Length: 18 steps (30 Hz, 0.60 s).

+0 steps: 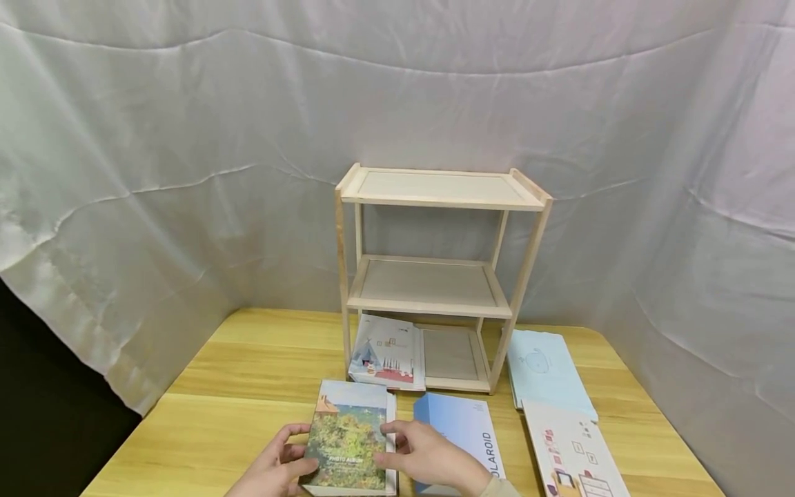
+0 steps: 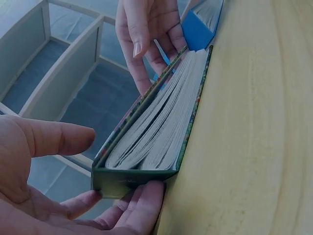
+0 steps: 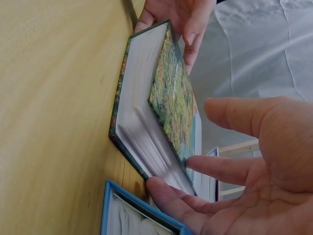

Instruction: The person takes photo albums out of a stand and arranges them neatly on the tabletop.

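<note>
A thick photo album (image 1: 348, 442) with a painted garden cover lies on the table in the head view. My left hand (image 1: 282, 462) is at its spine side. In the left wrist view several fingertips touch the green spine (image 2: 132, 181), while the thumb stands apart above the cover. My right hand (image 1: 428, 455) is at the page side. In the right wrist view its index fingertip touches the cover's edge and another finger reaches the lower board's corner; the thumb (image 3: 234, 115) is raised off the album. The front cover stands slightly away from the white pages (image 3: 142, 117).
A blue Polaroid album (image 1: 462, 431) lies right of the photo album. Behind stands a three-tier wooden shelf (image 1: 428, 307), with an illustrated book (image 1: 391, 352) on its bottom tier. A light blue book (image 1: 546, 369) and a white illustrated book (image 1: 574, 449) overlap at right. Grey cloth (image 1: 435, 110) encloses the table.
</note>
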Motion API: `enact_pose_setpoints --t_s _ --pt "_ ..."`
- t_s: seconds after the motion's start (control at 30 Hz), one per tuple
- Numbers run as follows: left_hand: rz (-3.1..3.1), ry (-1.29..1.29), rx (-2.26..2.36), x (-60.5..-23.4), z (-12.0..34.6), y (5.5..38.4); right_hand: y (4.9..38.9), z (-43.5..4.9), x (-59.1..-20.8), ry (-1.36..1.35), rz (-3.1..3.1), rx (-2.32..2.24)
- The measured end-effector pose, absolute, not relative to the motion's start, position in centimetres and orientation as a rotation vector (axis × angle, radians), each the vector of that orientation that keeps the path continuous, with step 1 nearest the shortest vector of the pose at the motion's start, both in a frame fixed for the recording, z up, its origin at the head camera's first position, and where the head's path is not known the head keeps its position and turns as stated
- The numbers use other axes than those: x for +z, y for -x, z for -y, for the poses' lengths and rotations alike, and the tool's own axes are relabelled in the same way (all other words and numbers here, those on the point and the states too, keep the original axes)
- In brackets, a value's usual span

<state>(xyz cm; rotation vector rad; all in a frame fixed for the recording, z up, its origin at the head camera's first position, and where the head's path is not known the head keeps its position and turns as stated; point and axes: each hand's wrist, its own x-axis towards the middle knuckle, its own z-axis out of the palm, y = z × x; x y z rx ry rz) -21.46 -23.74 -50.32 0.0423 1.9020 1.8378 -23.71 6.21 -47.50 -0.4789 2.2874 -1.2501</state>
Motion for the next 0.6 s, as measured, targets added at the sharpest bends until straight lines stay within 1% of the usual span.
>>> enact_pose_setpoints --t_s 0.23,0.6 --pt "-2.13 -0.005 1.708 -49.6 23.4 22.3 23.8 -6.4 -47.6 0.493 -2.258 -1.281" --pt "-2.208 0.11 1.75 -48.2 22.5 22.3 24.0 -6.9 -47.5 0.524 -2.235 -1.294"
